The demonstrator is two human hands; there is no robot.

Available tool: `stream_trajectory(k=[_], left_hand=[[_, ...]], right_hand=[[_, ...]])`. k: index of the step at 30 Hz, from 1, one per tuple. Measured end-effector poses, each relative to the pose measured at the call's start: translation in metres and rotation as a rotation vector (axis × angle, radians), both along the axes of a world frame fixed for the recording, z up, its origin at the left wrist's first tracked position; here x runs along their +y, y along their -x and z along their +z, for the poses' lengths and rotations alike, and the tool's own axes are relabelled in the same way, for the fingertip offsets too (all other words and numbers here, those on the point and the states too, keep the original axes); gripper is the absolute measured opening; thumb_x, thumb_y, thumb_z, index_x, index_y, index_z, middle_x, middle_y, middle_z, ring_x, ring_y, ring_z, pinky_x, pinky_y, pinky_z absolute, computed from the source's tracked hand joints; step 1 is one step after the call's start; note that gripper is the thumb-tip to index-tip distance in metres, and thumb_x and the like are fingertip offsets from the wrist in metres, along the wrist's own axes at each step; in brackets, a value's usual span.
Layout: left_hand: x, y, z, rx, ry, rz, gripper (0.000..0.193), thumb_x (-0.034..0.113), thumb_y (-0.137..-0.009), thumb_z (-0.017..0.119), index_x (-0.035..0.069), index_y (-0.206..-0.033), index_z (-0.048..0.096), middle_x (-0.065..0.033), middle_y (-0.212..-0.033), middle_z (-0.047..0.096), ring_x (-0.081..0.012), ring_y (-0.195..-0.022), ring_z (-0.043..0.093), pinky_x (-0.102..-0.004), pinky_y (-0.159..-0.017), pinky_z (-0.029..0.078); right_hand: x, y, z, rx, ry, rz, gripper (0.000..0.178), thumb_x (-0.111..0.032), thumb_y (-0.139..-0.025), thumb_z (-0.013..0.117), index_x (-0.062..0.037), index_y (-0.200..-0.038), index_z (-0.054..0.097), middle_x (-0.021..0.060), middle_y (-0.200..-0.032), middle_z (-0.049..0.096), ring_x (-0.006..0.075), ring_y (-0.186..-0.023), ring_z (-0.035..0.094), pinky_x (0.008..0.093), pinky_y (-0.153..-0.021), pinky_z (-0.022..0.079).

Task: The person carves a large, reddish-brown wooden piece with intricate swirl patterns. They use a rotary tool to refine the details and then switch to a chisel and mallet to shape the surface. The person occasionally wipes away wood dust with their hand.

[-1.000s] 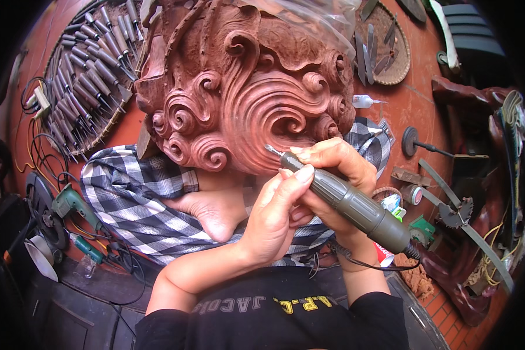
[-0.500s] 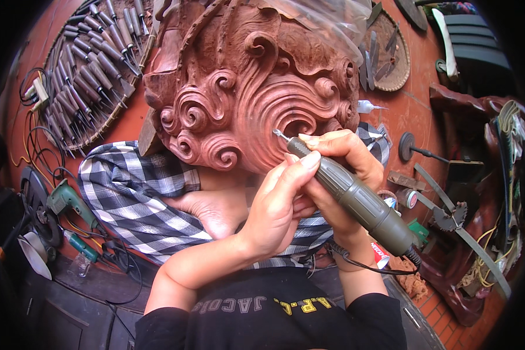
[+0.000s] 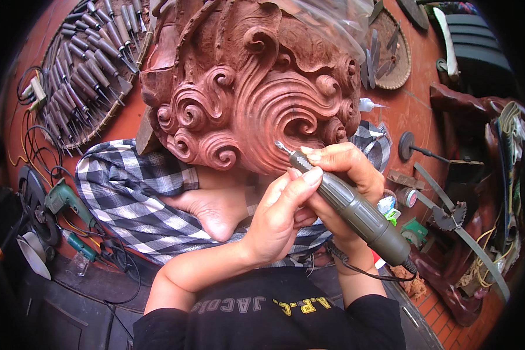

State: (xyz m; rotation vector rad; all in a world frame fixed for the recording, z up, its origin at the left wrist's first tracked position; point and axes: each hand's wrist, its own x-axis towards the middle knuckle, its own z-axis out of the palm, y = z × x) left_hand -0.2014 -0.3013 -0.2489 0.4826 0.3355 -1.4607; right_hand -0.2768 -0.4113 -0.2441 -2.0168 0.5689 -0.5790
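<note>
A reddish-brown wood carving [image 3: 262, 111], covered in scrolls and flowing grooves, stands in front of me. My right hand [image 3: 356, 166] wraps round a dark olive rotary carving tool [image 3: 356, 204] from its right side. On the tool's other side, my left hand [image 3: 280, 210] presses its thumb to the grip, with its other fingers curled beneath. The slim metal bit [image 3: 282, 146] points up and left at the lower grooves, left of a deep curl; I cannot tell whether it touches the wood. A thin black cord trails from the tool's rear end past my right wrist.
Several wooden-handled chisels [image 3: 84, 70] fill a round woven tray at the far left. A smaller basket [image 3: 399, 64] with blades stands far right. A green power drill [image 3: 70, 201] and cables lie left. Clear plastic [image 3: 332, 17] covers the carving's far side. My checked-trousered legs [image 3: 134, 204] are folded beneath.
The rotary tool and both hands have shifted slightly toward me, bringing the bit lower along the grooves. Both hands keep their hold on the tool.
</note>
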Motion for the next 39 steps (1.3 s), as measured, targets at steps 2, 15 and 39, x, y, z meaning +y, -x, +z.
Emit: stream_trajectory(k=[2, 15, 39], left_hand=[[0.001, 0.004, -0.003, -0.040, 0.002, -0.029, 0.021, 0.033, -0.100, 0.050, 0.011, -0.099, 0.051, 0.0054, -0.080, 0.045, -0.0019, -0.061, 0.034, -0.0186, -0.053, 0.027], [-0.010, 0.023, 0.008, -0.003, -0.025, -0.039, 0.016, 0.027, -0.101, 0.052, 0.012, -0.096, 0.050, 0.0071, -0.077, 0.041, -0.0017, -0.063, 0.033, -0.0191, -0.056, 0.029], [0.001, 0.017, -0.005, -0.008, 0.043, -0.001, 0.018, 0.030, -0.102, 0.049, 0.012, -0.098, 0.050, 0.0069, -0.077, 0.042, -0.0022, -0.064, 0.034, -0.0200, -0.057, 0.028]], right_hand=[[-0.001, 0.005, 0.000, 0.015, -0.039, 0.007, 0.027, -0.004, -0.071, 0.082, -0.0007, -0.089, 0.063, 0.0128, -0.090, 0.069, 0.0205, -0.087, 0.068, 0.0312, -0.080, 0.054], [-0.014, 0.021, 0.004, -0.037, -0.084, -0.002, 0.026, -0.007, -0.064, 0.083, -0.0028, -0.083, 0.065, 0.0102, -0.084, 0.070, 0.0221, -0.077, 0.068, 0.0309, -0.069, 0.053], [-0.012, 0.005, 0.010, 0.021, 0.156, 0.097, 0.027, -0.010, -0.065, 0.083, -0.0035, -0.081, 0.062, 0.0100, -0.080, 0.069, 0.0210, -0.075, 0.065, 0.0303, -0.069, 0.049]])
